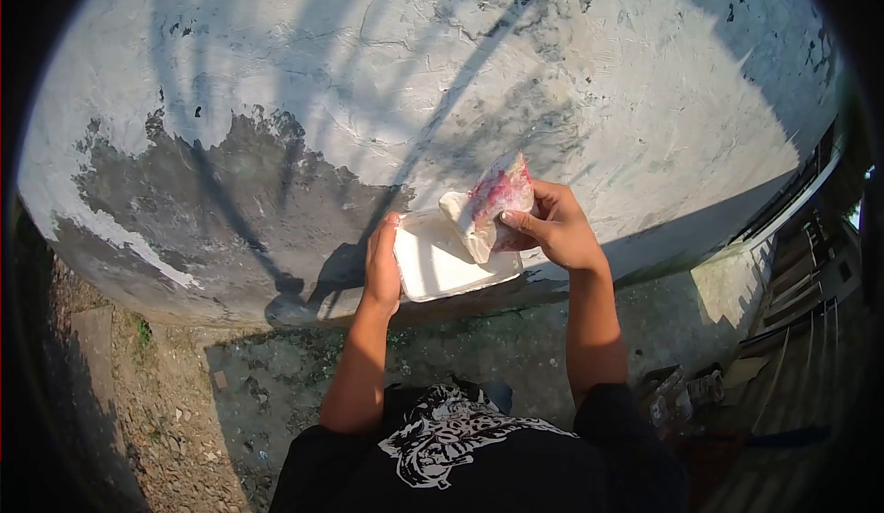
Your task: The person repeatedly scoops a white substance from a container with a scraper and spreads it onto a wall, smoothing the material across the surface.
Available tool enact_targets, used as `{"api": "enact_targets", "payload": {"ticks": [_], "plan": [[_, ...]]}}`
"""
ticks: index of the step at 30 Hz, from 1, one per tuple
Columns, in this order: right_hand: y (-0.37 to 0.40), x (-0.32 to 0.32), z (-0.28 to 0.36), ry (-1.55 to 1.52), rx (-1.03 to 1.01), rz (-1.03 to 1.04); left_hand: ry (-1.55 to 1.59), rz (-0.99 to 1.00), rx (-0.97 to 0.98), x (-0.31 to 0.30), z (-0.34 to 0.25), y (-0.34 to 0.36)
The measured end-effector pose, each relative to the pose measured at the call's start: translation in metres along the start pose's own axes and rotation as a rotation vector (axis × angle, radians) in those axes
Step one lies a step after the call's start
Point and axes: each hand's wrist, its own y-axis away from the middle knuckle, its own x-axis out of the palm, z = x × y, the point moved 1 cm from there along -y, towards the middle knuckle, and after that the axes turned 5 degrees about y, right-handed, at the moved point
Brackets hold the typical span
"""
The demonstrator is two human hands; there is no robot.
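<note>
My left hand [381, 264] grips the left side of a shallow white tray [433, 269], thumb at its rim. The inside of the tray is white, with a shadow falling across part of it. My right hand [560, 226] pinches a crumpled white piece with pink-red patches [502, 191], soft like a rag or a plastic packet. Its pale lower end hangs over the tray's right part and hides some of it. Both hands are in front of the wall [359, 80], at the height of its lower part.
White coating covers much of the wall, with a bare dark grey patch [221, 181] at left. Below runs a concrete strip [304, 366], beside rubble-strewn ground [175, 393]. Assorted items [681, 393] lie at lower right, near a shaded structure.
</note>
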Motion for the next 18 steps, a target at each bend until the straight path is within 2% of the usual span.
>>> {"api": "enact_targets", "payload": {"ticks": [1, 3, 4, 8, 11, 13, 14, 17, 18], "plan": [[0.001, -0.002, 0.001, 0.006, -0.008, 0.001, -0.012, 0.012, 0.003, 0.001, 0.001, -0.001], [0.003, -0.009, -0.004, -0.116, 0.1, -0.079, -0.036, 0.039, 0.009, 0.002, 0.003, -0.005], [-0.003, -0.01, -0.015, -0.238, -0.017, -0.109, -0.017, 0.03, -0.007, 0.004, 0.006, -0.007], [0.001, -0.015, -0.019, -0.436, 0.014, -0.187, 0.039, 0.01, -0.032, 0.021, 0.002, -0.006], [0.003, -0.014, -0.009, -0.354, -0.004, -0.149, 0.069, 0.012, -0.045, 0.022, 0.008, -0.01], [0.004, -0.011, 0.009, -0.108, -0.018, -0.163, 0.06, 0.031, -0.044, 0.018, 0.012, -0.013], [0.008, -0.009, 0.025, 0.01, 0.073, -0.065, 0.059, 0.023, -0.052, 0.015, 0.014, -0.014], [0.005, -0.001, 0.041, 0.008, -0.058, -0.082, 0.057, 0.039, -0.031, 0.016, 0.007, -0.015], [0.004, -0.006, 0.047, 0.277, -0.102, 0.076, 0.08, 0.061, -0.058, 0.019, 0.0, -0.012]]}}
